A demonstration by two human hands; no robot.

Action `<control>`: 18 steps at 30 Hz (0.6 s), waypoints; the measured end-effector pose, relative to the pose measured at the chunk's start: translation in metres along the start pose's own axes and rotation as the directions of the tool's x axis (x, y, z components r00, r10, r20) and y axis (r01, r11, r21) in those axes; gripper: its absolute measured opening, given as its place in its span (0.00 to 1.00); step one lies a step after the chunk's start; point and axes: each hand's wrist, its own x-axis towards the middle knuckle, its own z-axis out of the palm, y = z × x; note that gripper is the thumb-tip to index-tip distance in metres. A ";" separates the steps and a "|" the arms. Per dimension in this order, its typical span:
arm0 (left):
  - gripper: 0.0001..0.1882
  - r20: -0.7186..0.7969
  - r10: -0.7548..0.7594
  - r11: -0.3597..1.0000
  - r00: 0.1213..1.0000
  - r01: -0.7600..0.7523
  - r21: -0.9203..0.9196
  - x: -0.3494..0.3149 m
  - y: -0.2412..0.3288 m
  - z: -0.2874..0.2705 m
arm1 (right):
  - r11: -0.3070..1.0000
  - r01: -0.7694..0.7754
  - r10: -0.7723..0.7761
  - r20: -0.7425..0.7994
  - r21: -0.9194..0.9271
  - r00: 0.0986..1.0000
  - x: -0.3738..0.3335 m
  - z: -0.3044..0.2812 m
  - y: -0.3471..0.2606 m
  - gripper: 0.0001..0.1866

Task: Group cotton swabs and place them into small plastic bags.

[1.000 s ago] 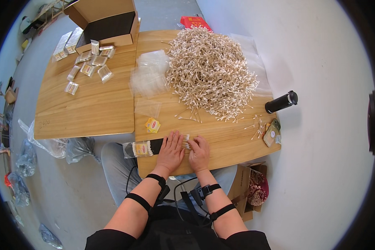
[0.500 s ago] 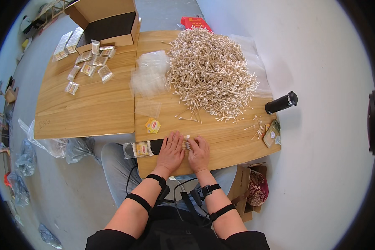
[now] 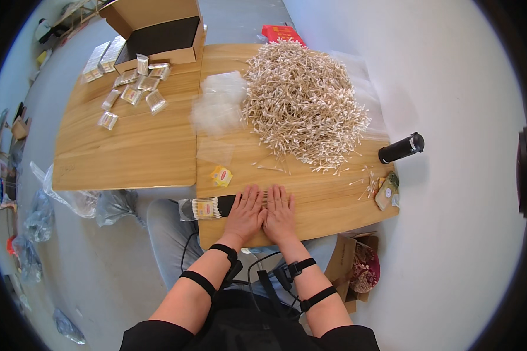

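Side by side at the table's near edge, my left hand (image 3: 247,213) and my right hand (image 3: 280,214) lie flat with fingers stretched forward, thumbs close together. Between them a sliver of a row of cotton swabs (image 3: 265,199) shows; the rest is covered by the hands. A black strip (image 3: 225,205) runs out from under my left hand toward a clear bag (image 3: 185,211). In that bag sits a row of cotton swabs with a yellow label card (image 3: 204,208). Just beyond my left hand lie loose yellow label cards (image 3: 221,176).
A large heap of cotton swabs (image 3: 304,105) covers the table's far side, beside a stack of clear bags (image 3: 219,105). Filled packets (image 3: 132,95) and an open cardboard box (image 3: 164,50) occupy the left table. A black bottle (image 3: 401,147) lies at the right edge.
My right hand has flattened, its fingers straightening from a curl, and come up against my left hand. The swab row is now mostly covered. The whole view has shifted slightly.
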 end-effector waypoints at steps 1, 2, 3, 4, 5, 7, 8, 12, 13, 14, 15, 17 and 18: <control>0.30 -0.003 0.007 1.000 1.000 -0.007 -0.009 0.001 0.002 -0.004 | 1.000 0.006 -0.006 0.010 -0.024 1.000 0.000 0.001 0.000 0.33; 0.31 -0.005 0.015 1.000 1.000 -0.015 -0.019 0.001 0.003 -0.006 | 0.999 0.011 -0.010 0.020 -0.049 1.000 0.001 0.002 0.000 0.33; 0.31 -0.005 0.012 1.000 1.000 -0.012 -0.015 0.000 0.002 -0.006 | 0.999 0.014 -0.013 0.020 -0.045 1.000 0.002 0.002 -0.002 0.33; 0.31 -0.011 0.007 1.000 1.000 -0.007 -0.019 -0.001 0.001 -0.006 | 0.998 0.019 -0.016 0.034 -0.067 0.999 0.002 0.001 -0.004 0.33; 0.31 -0.017 0.002 1.000 1.000 -0.002 -0.024 -0.002 -0.001 -0.006 | 0.996 0.023 -0.019 0.047 -0.090 0.999 0.004 0.001 -0.006 0.33; 0.30 -0.041 0.006 0.999 0.999 -0.007 -0.037 0.000 0.002 -0.006 | 0.995 0.025 -0.023 0.025 -0.095 0.999 0.003 0.003 -0.003 0.33; 0.29 -0.067 0.005 0.999 0.998 -0.008 -0.049 0.000 0.003 -0.007 | 0.994 0.032 -0.032 0.005 -0.101 0.999 0.002 0.003 -0.002 0.33; 0.24 -0.222 -0.025 0.962 0.975 -0.038 -0.272 -0.010 -0.017 -0.011 | 0.998 0.029 -0.032 -0.044 -0.055 0.999 0.007 0.000 -0.009 0.32; 0.21 -0.311 -0.146 0.936 0.939 0.029 -0.351 -0.020 -0.025 -0.014 | 0.998 0.035 -0.037 -0.036 -0.059 0.999 0.005 0.001 -0.009 0.32; 0.18 -0.385 -0.269 0.897 0.883 0.085 -0.433 -0.027 -0.037 -0.018 | 0.997 0.040 -0.042 -0.027 -0.061 0.999 0.003 0.002 -0.009 0.32; 0.16 -0.428 -0.288 0.925 0.857 0.133 -0.356 -0.034 -0.054 -0.025 | 0.998 0.040 -0.042 -0.030 -0.057 0.999 0.002 0.002 -0.009 0.32; 0.15 -0.474 -0.301 0.944 0.828 0.188 -0.272 -0.043 -0.083 -0.042 | 0.994 0.083 -0.085 -0.019 -0.070 0.996 -0.001 0.002 -0.012 0.32; 0.15 -0.507 -0.349 0.937 0.788 0.274 -0.218 -0.044 -0.095 -0.050 | 0.994 0.088 -0.090 -0.021 -0.066 0.996 0.000 0.002 -0.015 0.32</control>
